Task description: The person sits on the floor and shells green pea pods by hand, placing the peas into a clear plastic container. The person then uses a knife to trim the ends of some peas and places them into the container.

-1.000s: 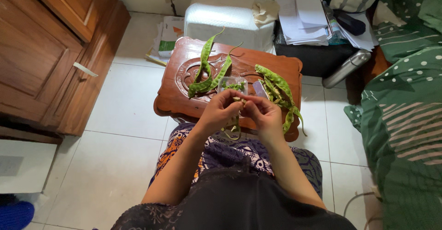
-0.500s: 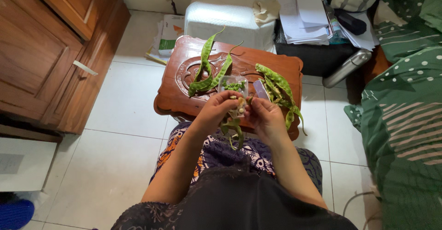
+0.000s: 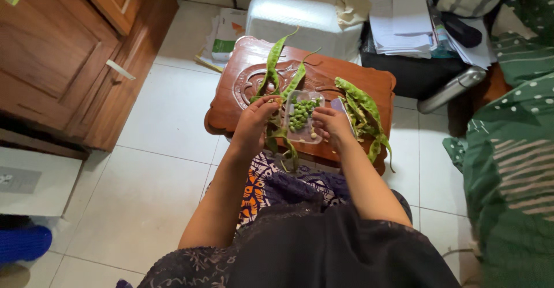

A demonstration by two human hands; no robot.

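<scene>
The left hand (image 3: 254, 127) pinches a long, curling green bean pod (image 3: 281, 139) at the near edge of the carved wooden low table (image 3: 248, 86). The right hand (image 3: 330, 123), fingers loosely curled and empty, rests just right of the clear plastic tub of green beans (image 3: 304, 115).

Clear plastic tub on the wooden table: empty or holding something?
Holding something: green beans lie inside the open, lidless clear tub, between the left hand and right hand.

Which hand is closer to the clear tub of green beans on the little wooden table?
Right. The right hand rests against the clear tub's right edge, seemingly touching it. The left hand sits just left of it, gripping a green pod.
</scene>
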